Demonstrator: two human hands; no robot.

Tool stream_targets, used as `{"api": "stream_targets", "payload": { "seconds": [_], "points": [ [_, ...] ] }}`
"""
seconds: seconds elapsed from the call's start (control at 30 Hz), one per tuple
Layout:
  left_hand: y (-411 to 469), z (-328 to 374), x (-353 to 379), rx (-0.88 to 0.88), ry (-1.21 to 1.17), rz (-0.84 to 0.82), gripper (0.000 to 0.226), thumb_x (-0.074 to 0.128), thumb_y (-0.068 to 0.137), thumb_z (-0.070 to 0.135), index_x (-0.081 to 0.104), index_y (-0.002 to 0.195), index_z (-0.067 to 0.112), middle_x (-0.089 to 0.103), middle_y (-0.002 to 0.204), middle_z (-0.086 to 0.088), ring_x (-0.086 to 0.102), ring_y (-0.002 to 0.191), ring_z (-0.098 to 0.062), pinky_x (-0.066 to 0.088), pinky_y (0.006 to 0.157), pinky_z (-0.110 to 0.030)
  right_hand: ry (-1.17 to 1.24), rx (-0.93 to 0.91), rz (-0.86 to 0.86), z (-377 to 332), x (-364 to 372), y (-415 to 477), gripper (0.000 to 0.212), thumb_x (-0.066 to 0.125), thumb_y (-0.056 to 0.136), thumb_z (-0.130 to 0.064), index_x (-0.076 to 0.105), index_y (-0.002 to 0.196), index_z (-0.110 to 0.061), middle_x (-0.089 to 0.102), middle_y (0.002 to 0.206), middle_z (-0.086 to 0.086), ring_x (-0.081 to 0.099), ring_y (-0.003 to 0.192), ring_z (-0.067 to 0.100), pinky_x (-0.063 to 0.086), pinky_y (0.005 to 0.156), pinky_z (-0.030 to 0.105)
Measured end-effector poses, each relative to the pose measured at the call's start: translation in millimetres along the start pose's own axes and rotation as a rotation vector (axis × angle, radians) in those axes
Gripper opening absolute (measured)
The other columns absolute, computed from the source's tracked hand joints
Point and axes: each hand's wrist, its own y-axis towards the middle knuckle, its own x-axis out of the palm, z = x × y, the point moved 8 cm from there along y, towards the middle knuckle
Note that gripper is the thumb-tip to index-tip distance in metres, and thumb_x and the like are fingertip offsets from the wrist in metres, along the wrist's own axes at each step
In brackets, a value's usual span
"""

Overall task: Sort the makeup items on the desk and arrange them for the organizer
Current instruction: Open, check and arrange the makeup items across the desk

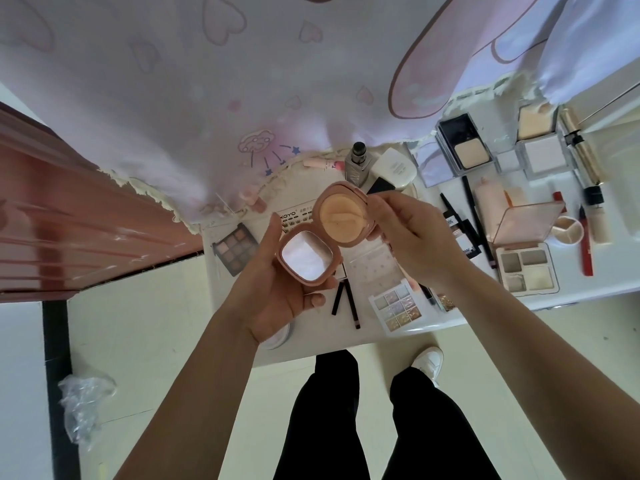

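Centrally, in the head view: one pink compact (329, 235), hinged open and held in the air above the white desk (322, 330), mirror half nearer, puff half farther.

- Left hand (273, 299): fingers and thumb curled round the mirror half, cupping it from beneath.
- Right hand (415, 237): fingertips pinching the right rim of the puff half.
- Brown eyeshadow palette (235, 249): flat on the desk, just left of the left hand.
- Two dark pencils (346, 301): lying on the desk near the left thumb.
- Shimmer palette (398, 311): open, near the desk's near edge, under the right forearm.
- Four-pan palette (526, 270): open with its clear lid raised, to the right.
- Red pen (586, 244): just right of that palette.
- Foundation bottle (356, 164) and white round case (394, 168): side by side beyond the compact.
- Open powder compacts (464, 147): far right, by the pink printed cloth (242, 81).
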Motion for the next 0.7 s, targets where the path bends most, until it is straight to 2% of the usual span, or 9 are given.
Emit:
{"api": "stream_targets", "payload": {
  "seconds": [0.13,0.23,0.3,0.37,0.43,0.5,0.57,0.63,0.7],
  "points": [
    [1,5,-15,0.111,0.083,0.158,0.039,0.057,0.091,0.043,0.068,0.116,0.015,0.069,0.107,-0.016,0.065,0.076,-0.021,0.049,0.059,-0.029,0.128,0.133,0.001,27,9,-12,0.025,0.046,0.106,-0.027,0.069,0.106,-0.017,0.072,0.078,-0.005,0.068,0.075,0.007,0.052,0.07,0.024],
    [2,3,-27,0.16,0.12,0.269,0.023,0.063,0.091,0.025,0.068,0.107,0.009,0.073,0.095,-0.012,0.064,0.075,-0.019,0.05,0.06,-0.026,0.299,0.297,-0.039,50,14,-26,0.022,0.05,0.104,-0.022,0.071,0.103,-0.014,0.073,0.079,0.003,0.067,0.075,0.011,0.051,0.069,0.024],
    [3,4,-31,0.183,0.202,0.303,0.019,0.065,0.091,0.024,0.07,0.102,0.009,0.072,0.088,-0.009,0.063,0.073,-0.017,0.05,0.062,-0.026,0.34,0.374,-0.111,64,18,-35,0.019,0.055,0.101,-0.02,0.072,0.106,-0.014,0.073,0.082,0.002,0.068,0.077,0.012,0.051,0.074,0.028],
    [4,3,-32,0.194,0.306,0.318,0.025,0.068,0.087,0.029,0.072,0.102,0.009,0.072,0.087,-0.009,0.062,0.072,-0.016,0.05,0.066,-0.027,0.265,0.404,-0.155,75,18,-43,0.028,0.061,0.097,-0.019,0.064,0.125,-0.016,0.075,0.093,-0.001,0.071,0.083,0.011,0.054,0.08,0.033],
    [6,2,-33,0.198,0.392,0.328,0.028,0.068,0.088,0.03,0.073,0.104,0.009,0.071,0.086,-0.009,0.061,0.074,-0.016,0.05,0.069,-0.028,0.114,0.379,-0.177,78,17,-48,0.056,0.071,0.091,-0.024,0.049,0.142,-0.026,0.073,0.105,-0.007,0.071,0.089,0.006,0.056,0.082,0.031],
    [8,1,-34,0.201,0.429,0.339,0.023,0.067,0.091,0.026,0.073,0.106,0.009,0.07,0.082,-0.007,0.06,0.074,-0.015,0.051,0.07,-0.027,0.0,0.326,-0.217,74,22,-51,0.07,0.08,0.083,-0.031,0.044,0.143,-0.034,0.07,0.106,-0.012,0.069,0.089,0.001,0.056,0.079,0.022],
    [11,2,-36,0.215,0.437,0.348,0.02,0.067,0.092,0.022,0.072,0.108,0.011,0.069,0.079,-0.004,0.06,0.073,-0.013,0.051,0.069,-0.025,-0.068,0.293,-0.211,72,27,-52,0.073,0.084,0.077,-0.032,0.046,0.14,-0.033,0.069,0.1,-0.014,0.067,0.083,-0.004,0.053,0.074,0.012],
    [14,6,-37,0.238,0.453,0.354,0.02,0.07,0.091,0.019,0.072,0.109,0.011,0.069,0.079,-0.003,0.061,0.074,-0.013,0.052,0.069,-0.022,-0.122,0.279,-0.148,72,29,-49,0.071,0.085,0.075,-0.036,0.048,0.135,-0.032,0.069,0.096,-0.015,0.066,0.078,-0.005,0.054,0.072,0.012],
    [18,11,-36,0.259,0.445,0.354,0.022,0.072,0.088,0.018,0.07,0.109,0.012,0.072,0.082,-0.003,0.064,0.076,-0.013,0.053,0.072,-0.021,-0.184,0.266,-0.102,71,31,-45,0.07,0.083,0.077,-0.043,0.046,0.135,-0.031,0.069,0.1,-0.014,0.066,0.075,-0.003,0.056,0.075,0.02]
  ]
}}
